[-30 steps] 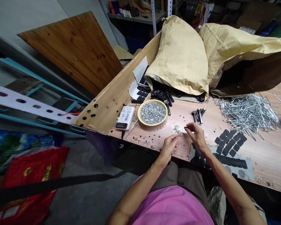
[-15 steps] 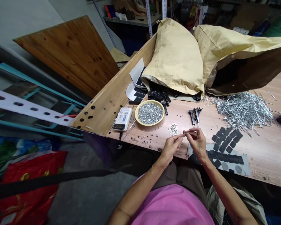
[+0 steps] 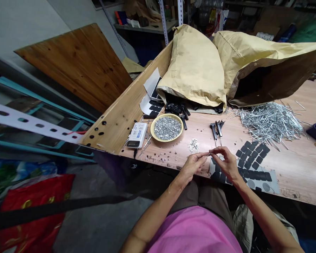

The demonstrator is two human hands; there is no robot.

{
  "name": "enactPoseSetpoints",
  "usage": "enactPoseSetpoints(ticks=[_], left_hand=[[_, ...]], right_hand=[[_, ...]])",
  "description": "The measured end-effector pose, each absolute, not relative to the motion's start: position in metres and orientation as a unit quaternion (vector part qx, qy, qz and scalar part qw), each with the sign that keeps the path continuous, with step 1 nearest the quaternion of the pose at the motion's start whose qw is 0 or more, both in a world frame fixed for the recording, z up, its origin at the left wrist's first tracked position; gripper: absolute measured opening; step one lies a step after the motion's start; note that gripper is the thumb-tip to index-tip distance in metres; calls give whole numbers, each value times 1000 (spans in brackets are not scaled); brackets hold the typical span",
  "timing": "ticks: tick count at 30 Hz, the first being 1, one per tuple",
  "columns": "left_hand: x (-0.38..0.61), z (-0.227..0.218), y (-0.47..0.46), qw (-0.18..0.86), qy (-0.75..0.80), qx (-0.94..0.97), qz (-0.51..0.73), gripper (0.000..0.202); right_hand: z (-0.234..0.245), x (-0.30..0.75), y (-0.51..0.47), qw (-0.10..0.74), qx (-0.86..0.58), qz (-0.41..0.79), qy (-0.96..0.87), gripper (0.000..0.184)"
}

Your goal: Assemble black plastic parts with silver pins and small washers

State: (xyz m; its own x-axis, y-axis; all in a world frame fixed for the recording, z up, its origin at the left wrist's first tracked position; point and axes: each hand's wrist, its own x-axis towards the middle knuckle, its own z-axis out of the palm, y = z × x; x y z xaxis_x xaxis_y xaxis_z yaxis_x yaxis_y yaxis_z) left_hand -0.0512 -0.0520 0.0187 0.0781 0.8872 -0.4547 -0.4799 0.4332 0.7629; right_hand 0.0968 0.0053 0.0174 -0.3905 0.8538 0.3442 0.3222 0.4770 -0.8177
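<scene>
My left hand and my right hand meet fingertip to fingertip over the near edge of the wooden table. Both pinch a small thin metal piece between them; I cannot make out what it is. A little heap of tiny silver parts lies just beyond my left hand. Under and right of my right hand lies a sheet with black pads. Farther back stands a yellow bowl full of small silver parts.
A big pile of long metal pins covers the right of the table. Two large paper sacks lie at the back, black plastic parts spilling out. A white box sits left of the bowl. Black clip pieces lie mid-table.
My right hand has come down from above the table to meet my left hand, and the two now pinch a small piece together. The view has shifted slightly.
</scene>
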Motion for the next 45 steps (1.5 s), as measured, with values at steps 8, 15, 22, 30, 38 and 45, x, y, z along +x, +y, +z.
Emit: enactPoseSetpoints(ticks=[8, 15, 22, 30, 38, 45], left_hand=[[-51, 25, -53, 728, 468, 235, 442, 58], [-51, 30, -56, 719, 453, 293, 438, 43], [-39, 28, -58, 514, 558, 419, 499, 14], [-32, 12, -62, 414, 588, 502, 481, 20], [-32, -2, -65, 198, 593, 668, 403, 26], [-32, 4, -61, 241, 583, 660, 407, 26]], right_hand=[[41, 118, 13, 292, -345, 369, -812, 17], [42, 125, 10, 303, -352, 432, -773, 25], [39, 128, 3, 296, -347, 287, -842, 14], [27, 124, 0, 319, -306, 223, -869, 11], [25, 121, 0, 326, -334, 286, -837, 12], [20, 125, 4, 258, -414, 440, -754, 32]])
